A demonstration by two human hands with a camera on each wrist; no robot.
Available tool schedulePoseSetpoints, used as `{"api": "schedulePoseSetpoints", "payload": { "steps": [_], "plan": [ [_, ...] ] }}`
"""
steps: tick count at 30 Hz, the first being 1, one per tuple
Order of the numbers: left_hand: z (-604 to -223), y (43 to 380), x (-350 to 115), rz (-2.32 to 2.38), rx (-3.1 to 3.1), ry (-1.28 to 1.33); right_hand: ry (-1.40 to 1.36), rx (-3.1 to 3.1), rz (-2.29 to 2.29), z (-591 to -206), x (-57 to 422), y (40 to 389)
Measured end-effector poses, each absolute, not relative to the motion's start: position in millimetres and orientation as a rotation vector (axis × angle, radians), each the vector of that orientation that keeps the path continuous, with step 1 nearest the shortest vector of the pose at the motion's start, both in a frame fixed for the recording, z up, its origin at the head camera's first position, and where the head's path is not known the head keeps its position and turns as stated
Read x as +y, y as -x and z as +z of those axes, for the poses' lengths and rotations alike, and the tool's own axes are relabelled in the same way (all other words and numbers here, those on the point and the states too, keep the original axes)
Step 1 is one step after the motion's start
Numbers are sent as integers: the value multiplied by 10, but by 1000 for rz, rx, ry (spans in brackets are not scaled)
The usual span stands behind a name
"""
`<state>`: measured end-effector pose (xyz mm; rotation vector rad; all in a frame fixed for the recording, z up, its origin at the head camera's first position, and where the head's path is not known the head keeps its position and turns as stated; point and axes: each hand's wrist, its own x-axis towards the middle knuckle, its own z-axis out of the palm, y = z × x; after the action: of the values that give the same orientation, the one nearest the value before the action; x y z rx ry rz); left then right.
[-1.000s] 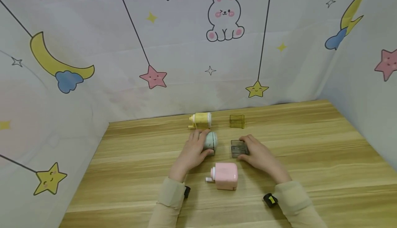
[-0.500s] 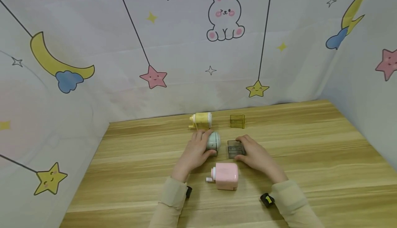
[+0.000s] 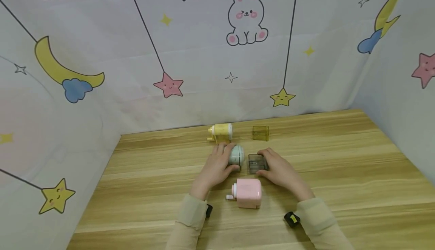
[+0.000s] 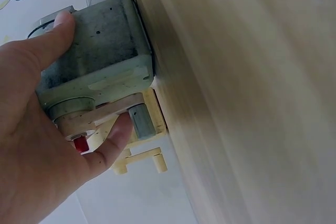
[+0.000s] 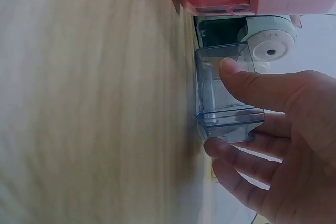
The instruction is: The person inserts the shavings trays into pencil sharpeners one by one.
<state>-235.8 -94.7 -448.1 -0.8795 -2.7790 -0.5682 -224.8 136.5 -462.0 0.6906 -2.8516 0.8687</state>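
In the head view my left hand [image 3: 215, 166] grips a mint-green hand-crank pencil sharpener [image 3: 236, 154] lying on the table. Its crank arm [image 4: 113, 113] and dark-smudged body [image 4: 100, 45] show in the left wrist view, with the thumb on top of the body. My right hand [image 3: 279, 170] holds a clear grey shavings drawer [image 3: 257, 163] between thumb and fingers. The drawer faces the sharpener across a small gap in the head view. In the right wrist view the drawer [image 5: 223, 93] overlaps the sharpener's dark opening [image 5: 221, 32].
A pink crank pencil sharpener [image 3: 249, 192] stands between the forearms, nearer the person. Behind the hands, a yellow pencil sharpener [image 3: 222, 130] and a yellow see-through drawer [image 3: 260, 133] lie by the printed backdrop [image 3: 200, 46]. All rest on the wooden table [image 3: 146, 189].
My left hand has moved right with the green pencil sharpener, and my right hand has moved slightly left with the drawer. The gap between sharpener and drawer has narrowed.
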Motion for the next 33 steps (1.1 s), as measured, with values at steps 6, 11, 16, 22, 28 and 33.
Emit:
{"api": "schedulePoseSetpoints", "payload": {
  "steps": [6, 11, 16, 22, 28, 33],
  "plan": [
    [-4482, 2364, -949, -568, -2779, 881, -697, -2851, 863, -4629, 1354, 2253],
    [-4473, 2369, -949, -568, -2778, 882, -707, -2852, 858, -4620, 1330, 2256],
    [-4476, 2368, -950, -559, -2788, 877, -724, -2852, 858, -4607, 1303, 2260],
    [-4479, 2362, -950, -566, -2792, 877, -733, -2858, 860, -4610, 1274, 2271],
    [-4485, 2363, -946, -569, -2787, 881, -747, -2855, 866, -4608, 1243, 2280],
    [-4483, 2368, -942, -574, -2778, 888, -751, -2857, 863, -4615, 1233, 2286]
  ]
}}
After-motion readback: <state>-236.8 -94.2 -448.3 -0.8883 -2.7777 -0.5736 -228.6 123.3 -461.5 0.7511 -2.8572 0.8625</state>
